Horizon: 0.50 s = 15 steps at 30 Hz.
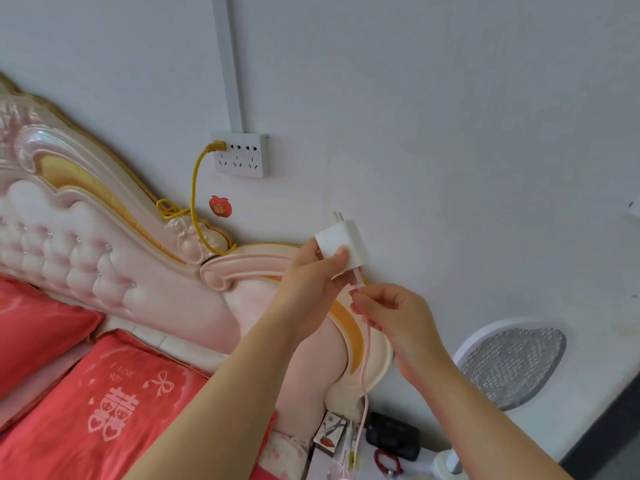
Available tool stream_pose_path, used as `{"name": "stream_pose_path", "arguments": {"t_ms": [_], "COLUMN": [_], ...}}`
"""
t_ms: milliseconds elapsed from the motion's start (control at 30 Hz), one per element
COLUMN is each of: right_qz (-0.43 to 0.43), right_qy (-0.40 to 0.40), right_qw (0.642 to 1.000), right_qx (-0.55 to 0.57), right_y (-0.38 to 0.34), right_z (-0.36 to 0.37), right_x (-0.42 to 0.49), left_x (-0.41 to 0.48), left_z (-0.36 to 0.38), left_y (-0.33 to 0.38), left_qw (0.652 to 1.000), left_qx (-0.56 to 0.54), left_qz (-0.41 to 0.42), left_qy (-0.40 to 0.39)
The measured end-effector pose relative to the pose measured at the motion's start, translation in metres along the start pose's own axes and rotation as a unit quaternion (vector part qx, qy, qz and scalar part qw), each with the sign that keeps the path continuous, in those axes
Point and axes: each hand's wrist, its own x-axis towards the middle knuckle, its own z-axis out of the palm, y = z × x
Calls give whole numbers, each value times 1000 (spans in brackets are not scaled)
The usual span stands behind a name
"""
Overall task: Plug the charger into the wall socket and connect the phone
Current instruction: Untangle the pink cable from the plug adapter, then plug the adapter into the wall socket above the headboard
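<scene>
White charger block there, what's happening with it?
A person's left hand holds the white charger, prongs aimed at the wall, while the right hand pinches the pink cable just below it. It is not plugged in yet: the wall socket sits up to the left, with a yellow cable in its leftmost outlet.

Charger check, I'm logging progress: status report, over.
Left hand grips charger, right hand pinches pink cable. Charger unplugged, below wall socket. Yellow plug fills leftmost outlet, others free.
</scene>
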Motion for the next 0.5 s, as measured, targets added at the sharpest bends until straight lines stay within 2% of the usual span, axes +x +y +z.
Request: {"name": "stream_pose_path", "arguments": {"t_ms": [133,200,300,400,500], "right_qz": [-28,-36,-46,-60,-75], "right_qy": [32,42,52,18,-11], "right_qw": [994,991,990,991,984], "right_qx": [-102,-123,-123,-118,-161], "right_y": [-2,-3,-4,-6,-7], "right_z": [1,3,1,-7,-17], "right_x": [-2,-3,-3,-1,8], "left_x": [1,1,1,-1,-3], "left_z": [14,22,29,29,23], "left_y": [0,-1,-1,5,12], "left_qw": [995,988,982,983,981], "left_qx": [97,136,131,109,100], "left_qz": [9,14,21,29,26], "left_qy": [25,68,133,143,161]}}
